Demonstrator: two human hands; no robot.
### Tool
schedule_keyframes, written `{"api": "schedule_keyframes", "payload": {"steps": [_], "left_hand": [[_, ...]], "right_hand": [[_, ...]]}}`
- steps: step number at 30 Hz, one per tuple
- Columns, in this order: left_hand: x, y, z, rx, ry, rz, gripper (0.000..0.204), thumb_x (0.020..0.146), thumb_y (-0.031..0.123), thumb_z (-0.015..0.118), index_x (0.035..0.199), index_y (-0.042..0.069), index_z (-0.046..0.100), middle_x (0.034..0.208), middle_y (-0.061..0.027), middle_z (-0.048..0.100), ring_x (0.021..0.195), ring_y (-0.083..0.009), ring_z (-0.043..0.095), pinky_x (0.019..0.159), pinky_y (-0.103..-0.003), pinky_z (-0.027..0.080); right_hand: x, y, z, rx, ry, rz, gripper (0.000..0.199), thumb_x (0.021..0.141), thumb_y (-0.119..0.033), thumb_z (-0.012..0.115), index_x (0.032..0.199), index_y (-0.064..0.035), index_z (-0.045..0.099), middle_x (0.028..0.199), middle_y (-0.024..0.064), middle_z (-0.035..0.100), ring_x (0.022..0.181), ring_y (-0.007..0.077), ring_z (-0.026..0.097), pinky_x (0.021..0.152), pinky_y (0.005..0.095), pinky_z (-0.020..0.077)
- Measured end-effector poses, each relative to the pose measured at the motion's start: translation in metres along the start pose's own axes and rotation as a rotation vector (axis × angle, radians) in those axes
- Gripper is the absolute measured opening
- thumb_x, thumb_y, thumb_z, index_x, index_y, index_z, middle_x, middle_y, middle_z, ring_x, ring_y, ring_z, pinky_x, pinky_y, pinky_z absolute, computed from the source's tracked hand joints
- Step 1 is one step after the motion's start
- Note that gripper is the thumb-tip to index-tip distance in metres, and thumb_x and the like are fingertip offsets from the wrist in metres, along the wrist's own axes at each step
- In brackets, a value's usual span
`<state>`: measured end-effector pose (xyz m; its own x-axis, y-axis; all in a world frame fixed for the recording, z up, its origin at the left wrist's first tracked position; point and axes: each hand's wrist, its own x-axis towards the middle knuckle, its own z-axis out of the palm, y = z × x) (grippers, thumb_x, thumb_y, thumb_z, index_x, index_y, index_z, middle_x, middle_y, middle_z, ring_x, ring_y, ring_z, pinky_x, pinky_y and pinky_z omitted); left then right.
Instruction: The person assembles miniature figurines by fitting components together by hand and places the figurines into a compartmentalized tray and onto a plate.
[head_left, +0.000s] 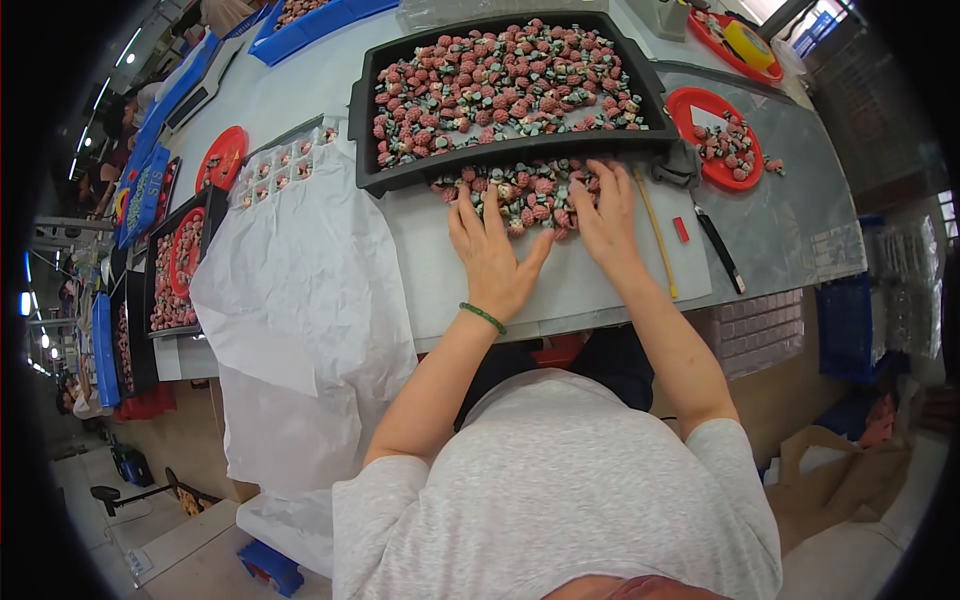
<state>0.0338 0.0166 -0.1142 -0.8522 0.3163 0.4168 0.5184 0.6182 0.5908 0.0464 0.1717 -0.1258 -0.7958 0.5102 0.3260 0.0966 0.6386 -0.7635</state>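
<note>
Both the left hand (492, 250) and the right hand (606, 215) lie flat with fingers spread, grasping nothing, over a pile of small pink pieces (525, 195) on the table. Just beyond, a black tray (362, 120) holds many more, and a red plate (690, 105) to the right holds a few.

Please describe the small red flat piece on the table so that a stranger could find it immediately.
Start at the big black tray of pink pieces, then look below its right corner, to the right of the right hand. The small red piece lies between a thin yellow stick and a black pen; it is the only short, blocky item there.
</note>
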Motion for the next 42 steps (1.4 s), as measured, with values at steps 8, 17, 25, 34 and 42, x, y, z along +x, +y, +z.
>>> {"api": "schedule_keyframes", "payload": {"steps": [8, 17, 25, 34, 42], "left_hand": [[-0.004, -0.001, 0.001, 0.052, -0.001, 0.064, 0.089, 0.065, 0.044, 0.070, 0.129, -0.003, 0.028, 0.135, -0.0284, 0.017, 0.122, -0.0439, 0.019, 0.098, -0.053, 0.016], [-0.001, 0.005, -0.003, 0.077, -0.064, -0.022, 0.101, 0.059, 0.057, 0.070, 0.131, 0.001, 0.026, 0.137, -0.0255, 0.014, 0.126, -0.0431, 0.013, 0.096, -0.061, 0.009], [-0.003, -0.006, -0.003, -0.087, 0.036, -0.077, 0.076, 0.076, 0.043, 0.061, 0.131, 0.003, 0.029, 0.138, -0.0247, 0.014, 0.128, -0.0411, 0.011, 0.097, -0.061, 0.005], [-0.003, -0.009, -0.002, -0.159, 0.085, -0.069, 0.059, 0.082, 0.028, 0.054, 0.130, 0.002, 0.031, 0.137, -0.0249, 0.018, 0.128, -0.0403, 0.013, 0.100, -0.055, 0.005], [0.001, -0.001, -0.011, -0.215, 0.272, 0.015, 0.039, 0.083, 0.012, 0.054, 0.120, 0.002, 0.045, 0.126, -0.0185, 0.035, 0.115, -0.0320, 0.034, 0.095, -0.040, 0.027]], "right_hand": [[-0.023, -0.019, 0.010, 0.062, 0.011, -0.074, 0.037, 0.082, -0.019, 0.056, 0.114, -0.0018, 0.049, 0.119, 0.0178, 0.040, 0.113, 0.0301, 0.039, 0.095, 0.0354, 0.0314], [-0.016, -0.003, -0.034, 0.324, -0.040, 0.081, 0.030, 0.079, -0.004, 0.054, 0.109, -0.0033, 0.054, 0.111, 0.0088, 0.052, 0.103, 0.0165, 0.049, 0.085, 0.0271, 0.0400], [-0.036, -0.013, -0.049, 0.225, -0.043, -0.013, 0.028, 0.077, -0.001, 0.056, 0.105, -0.0022, 0.056, 0.102, 0.0074, 0.058, 0.096, 0.0155, 0.053, 0.078, 0.0260, 0.0422], [-0.038, -0.036, -0.038, 0.005, -0.127, -0.324, 0.029, 0.068, -0.006, 0.067, 0.096, -0.0043, 0.061, 0.091, 0.0063, 0.062, 0.088, 0.0212, 0.053, 0.074, 0.0294, 0.0427], [-0.034, -0.033, -0.040, 0.306, -0.145, -0.043, 0.022, 0.079, -0.009, 0.062, 0.101, -0.0025, 0.060, 0.091, 0.0054, 0.062, 0.079, 0.0148, 0.057, 0.069, 0.0253, 0.0447]]}}
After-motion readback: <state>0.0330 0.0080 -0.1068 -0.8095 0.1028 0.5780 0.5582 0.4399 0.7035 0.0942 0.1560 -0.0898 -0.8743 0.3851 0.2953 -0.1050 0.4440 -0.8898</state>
